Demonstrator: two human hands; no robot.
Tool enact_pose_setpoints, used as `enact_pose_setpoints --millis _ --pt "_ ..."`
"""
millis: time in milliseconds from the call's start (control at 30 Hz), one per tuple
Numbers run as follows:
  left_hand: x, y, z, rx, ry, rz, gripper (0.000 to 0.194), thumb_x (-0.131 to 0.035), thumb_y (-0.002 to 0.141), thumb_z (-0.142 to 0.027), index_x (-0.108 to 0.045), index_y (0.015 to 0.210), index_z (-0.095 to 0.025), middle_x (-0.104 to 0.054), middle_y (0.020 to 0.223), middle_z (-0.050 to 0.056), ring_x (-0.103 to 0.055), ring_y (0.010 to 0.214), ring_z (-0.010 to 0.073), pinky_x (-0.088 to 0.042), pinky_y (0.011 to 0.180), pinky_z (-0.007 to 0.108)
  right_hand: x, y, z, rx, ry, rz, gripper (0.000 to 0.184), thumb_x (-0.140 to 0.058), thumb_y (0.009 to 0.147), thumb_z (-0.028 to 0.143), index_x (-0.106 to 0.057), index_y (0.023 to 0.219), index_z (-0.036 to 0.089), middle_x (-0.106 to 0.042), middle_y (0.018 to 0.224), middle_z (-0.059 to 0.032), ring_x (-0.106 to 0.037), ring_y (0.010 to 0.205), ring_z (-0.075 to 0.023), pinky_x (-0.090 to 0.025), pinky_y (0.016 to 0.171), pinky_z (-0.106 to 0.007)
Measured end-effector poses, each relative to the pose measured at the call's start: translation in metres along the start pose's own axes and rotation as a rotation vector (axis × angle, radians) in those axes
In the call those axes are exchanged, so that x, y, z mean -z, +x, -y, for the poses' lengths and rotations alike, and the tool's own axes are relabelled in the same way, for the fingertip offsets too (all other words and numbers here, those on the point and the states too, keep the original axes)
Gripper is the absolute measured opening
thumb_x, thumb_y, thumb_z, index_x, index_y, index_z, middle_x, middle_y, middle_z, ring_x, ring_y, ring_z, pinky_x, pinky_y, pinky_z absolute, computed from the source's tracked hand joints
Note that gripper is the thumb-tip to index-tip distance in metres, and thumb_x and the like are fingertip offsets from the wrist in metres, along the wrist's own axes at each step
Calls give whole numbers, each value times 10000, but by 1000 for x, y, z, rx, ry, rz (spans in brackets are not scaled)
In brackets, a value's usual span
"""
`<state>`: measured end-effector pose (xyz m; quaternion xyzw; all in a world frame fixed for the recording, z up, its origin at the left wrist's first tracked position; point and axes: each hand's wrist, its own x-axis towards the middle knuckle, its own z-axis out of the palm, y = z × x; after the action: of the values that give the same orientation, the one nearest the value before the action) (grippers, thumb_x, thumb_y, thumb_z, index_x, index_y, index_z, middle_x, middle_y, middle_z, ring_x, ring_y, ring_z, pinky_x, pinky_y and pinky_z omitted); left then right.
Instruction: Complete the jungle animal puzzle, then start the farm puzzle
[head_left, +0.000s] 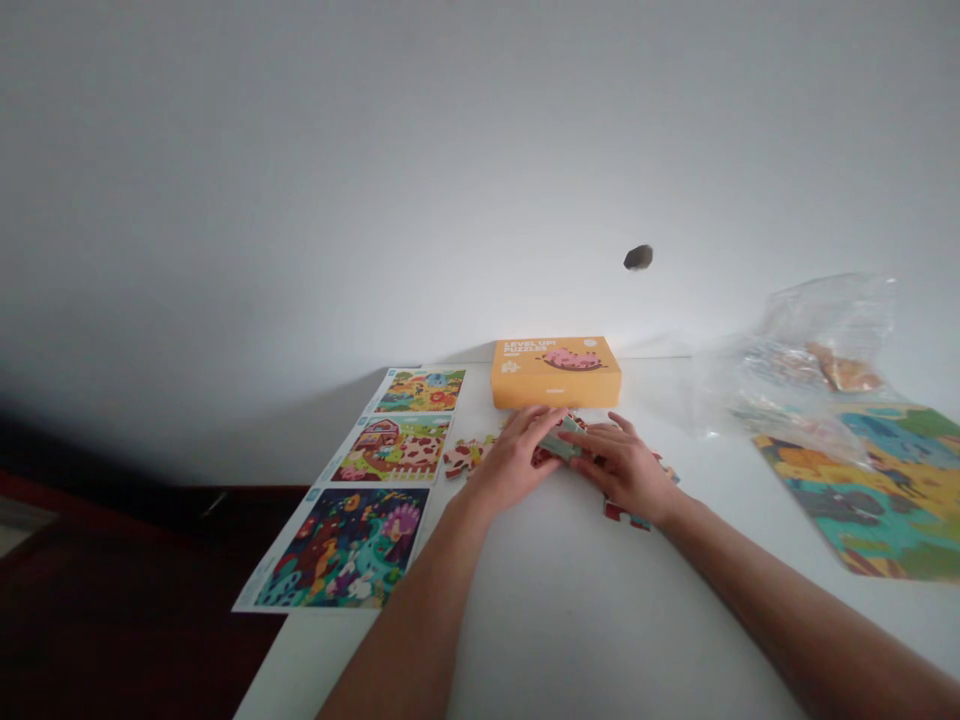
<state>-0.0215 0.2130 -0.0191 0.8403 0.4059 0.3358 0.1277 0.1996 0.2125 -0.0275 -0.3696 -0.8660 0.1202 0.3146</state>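
Note:
My left hand and my right hand meet over the white table, just in front of an orange puzzle box. Between their fingertips are puzzle pieces with pale grey-green backs turned up, and fingers of both hands close on them. How many pieces are gripped is hidden by the fingers. Loose puzzle pieces with brown-and-cream patches lie left of my left hand. Under the edge of my right hand rests a red and blue puzzle piece, partly covered by the palm.
The orange box stands by the wall. On the left lies a sheet with three printed pictures. To the right, a colourful animal puzzle lies flat, overlapped by clear plastic bags with pieces inside. A dark hole marks the wall.

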Motion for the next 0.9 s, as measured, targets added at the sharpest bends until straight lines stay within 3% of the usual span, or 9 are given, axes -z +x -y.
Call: enact_pose_setpoints --millis 100,233,400,567,700,900 --pt "1 0 5 106 113 20 723 -721 800 -210 -410 1446 -303 -517 1362 77 -465 1302 258 -397 1105 432 3 1 2 -61 16 -92 328 -548 948 349 -637 1257 283 -726 925 -26 -669 874 -178 -343 1082 -494" --pt "3 -1 9 247 250 55 710 -786 754 -334 -483 1391 -247 -593 1266 95 -515 1234 298 -401 1057 463 7 1 5 -142 -1 -264 288 -563 921 349 -693 1149 231 -732 888 -53 -671 869 -215 -484 910 -397" --pt "4 0 5 231 221 50 674 -812 732 -366 -550 1331 -202 -623 1243 100 -532 1203 303 -400 1047 451 8 -1 6 -164 31 -346 277 -566 916 345 -692 1136 235 -735 1045 -63 -667 976 -231 -502 896 -383" --pt "3 3 2 129 -9 -37 495 -789 774 -351 -620 1213 -196 -655 1166 80 -574 1124 249 -453 989 383 7 -1 9 -130 119 -263 271 -561 918 354 -694 1119 229 -729 969 -65 -669 880 -213 -533 799 -345" --pt "0 4 2 199 -131 -65 226 -710 844 -283 -667 1047 -193 -692 1038 60 -629 984 218 -497 885 340 5 -2 9 -134 181 -167 313 -555 919 344 -669 1189 232 -714 916 -53 -654 762 -181 -534 709 -299" --pt "2 4 -2 206 -120 -45 128 -681 850 -256 -689 963 -196 -692 977 50 -629 926 211 -498 836 316 2 -5 7 -224 241 -92 594 -569 910 331 -418 1476 239 -688 822 -20 -616 636 -154 -518 606 -261"
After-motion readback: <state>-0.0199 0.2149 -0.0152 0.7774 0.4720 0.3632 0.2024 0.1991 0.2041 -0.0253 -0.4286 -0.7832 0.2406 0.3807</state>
